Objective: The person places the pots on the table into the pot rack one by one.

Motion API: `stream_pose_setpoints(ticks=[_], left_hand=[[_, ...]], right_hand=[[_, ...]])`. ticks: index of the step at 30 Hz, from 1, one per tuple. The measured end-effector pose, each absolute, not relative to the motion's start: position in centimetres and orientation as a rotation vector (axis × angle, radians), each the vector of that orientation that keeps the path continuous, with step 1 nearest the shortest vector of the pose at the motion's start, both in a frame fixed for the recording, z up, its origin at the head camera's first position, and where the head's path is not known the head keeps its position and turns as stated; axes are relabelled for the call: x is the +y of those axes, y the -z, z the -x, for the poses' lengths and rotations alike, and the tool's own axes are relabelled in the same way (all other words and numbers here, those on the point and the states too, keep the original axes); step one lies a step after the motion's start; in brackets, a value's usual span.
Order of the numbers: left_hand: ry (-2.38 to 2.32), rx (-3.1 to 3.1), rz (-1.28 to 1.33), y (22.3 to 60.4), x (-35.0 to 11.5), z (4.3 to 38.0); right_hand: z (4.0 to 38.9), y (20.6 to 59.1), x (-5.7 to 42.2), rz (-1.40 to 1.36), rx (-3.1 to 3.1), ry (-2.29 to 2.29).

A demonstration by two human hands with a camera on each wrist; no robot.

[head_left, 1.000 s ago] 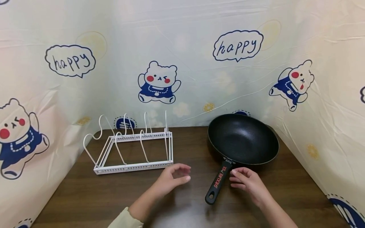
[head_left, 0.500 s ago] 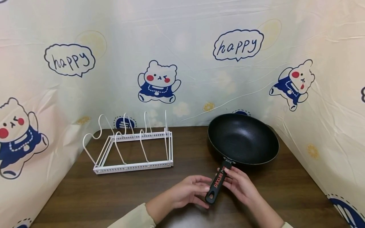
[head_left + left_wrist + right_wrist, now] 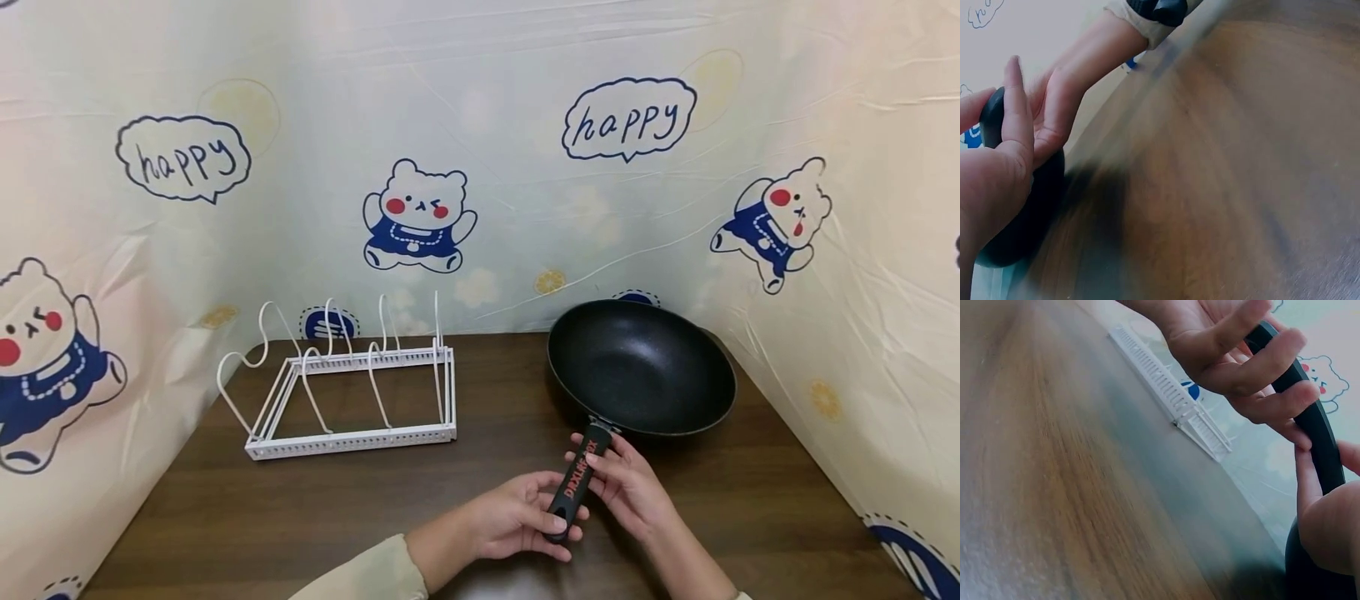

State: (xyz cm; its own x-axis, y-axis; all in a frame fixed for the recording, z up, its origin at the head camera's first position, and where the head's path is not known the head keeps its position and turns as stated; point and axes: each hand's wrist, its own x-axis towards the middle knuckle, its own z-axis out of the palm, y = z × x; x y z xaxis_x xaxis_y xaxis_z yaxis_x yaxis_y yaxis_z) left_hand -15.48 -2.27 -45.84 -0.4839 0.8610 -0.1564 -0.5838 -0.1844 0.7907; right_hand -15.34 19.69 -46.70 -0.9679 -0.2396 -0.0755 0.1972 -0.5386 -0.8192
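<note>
So both hands are on the big round black nonstick-looking pan (image 3: 637, 362), which is at the back right of the dark brown wood-grain table (image 3: 247, 517), bowl side up. Its base is hidden from me, so I can't say how it meets the wood. The long black handle with reddish lettering (image 3: 577, 479) points toward the person and slants a bit left.

The left hand (image 3: 510, 518) has hold of the free end of that handle, thumb on top and fingers curled underneath, a couple of fingertips poking out past the far side. The right hand (image 3: 633, 492) is gripping further up, close to where the handle joins the pan, thumb across the top and fingers wrapped behind. (That thumb partly covers the lettering, btw.)

Over to the left, well apart from the pan, there's a white rack with a slotted rectangular frame and bent wire loops (image 3: 351, 441). Its near right corner is the bit closest to the left hand, not touching.

Pale fabric with blue-outlined bears and "happy" bubbles (image 3: 510, 83) hangs around the table. Pale sleeves (image 3: 375, 571) on both arms, plus a black device (image 3: 1163, 9) at the right wrist in the left wrist view.
</note>
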Motion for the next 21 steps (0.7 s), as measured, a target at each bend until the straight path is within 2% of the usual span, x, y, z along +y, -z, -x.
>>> stream_pose_setpoints(ticks=[5, 13, 21], left_hand=[[-1.832, 1.029, -0.417, 46.3, -2.0, 15.0], [-1.822, 0.991, -0.465, 46.9, -2.3, 14.3], [-1.821, 0.952, -0.527, 47.2, -2.9, 13.6]], right_hand=[[14.9, 47.0, 19.6, 0.064, 1.378, 2.563], [14.3, 47.4, 19.6, 0.228, 1.464, 2.515], [14.0, 46.4, 19.2, 0.293, 1.589, 2.447]])
